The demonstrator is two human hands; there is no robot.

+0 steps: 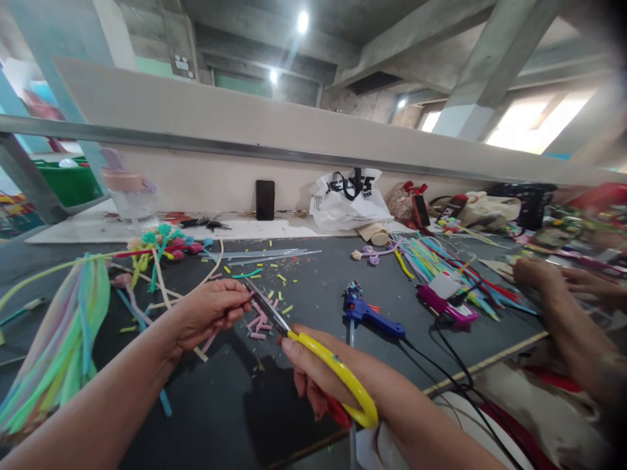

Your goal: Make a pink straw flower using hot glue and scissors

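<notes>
My right hand (318, 365) is wrapped around the yellow-handled scissors (333, 365), whose blades point up and left toward my left hand. My left hand (210, 307) is closed in a pinch at the blade tips. A thin pink strip (210, 339) shows below it, seemingly held, though my fingers cover most of it. Short pink cut pieces (260, 323) lie in a pile under the blades. Small yellow pieces (281, 279) are scattered beyond them, near a short teal piece (247, 274).
A blue glue gun (372, 316) with a cable lies right of the scissors. Bundles of coloured pipe cleaners (73, 326) lie left and right. Fuzzy flowers (171, 245), a phone (265, 200), a bottle (130, 192) and a white bag (350, 199) stand behind. Another person's hands (543, 281) are at right.
</notes>
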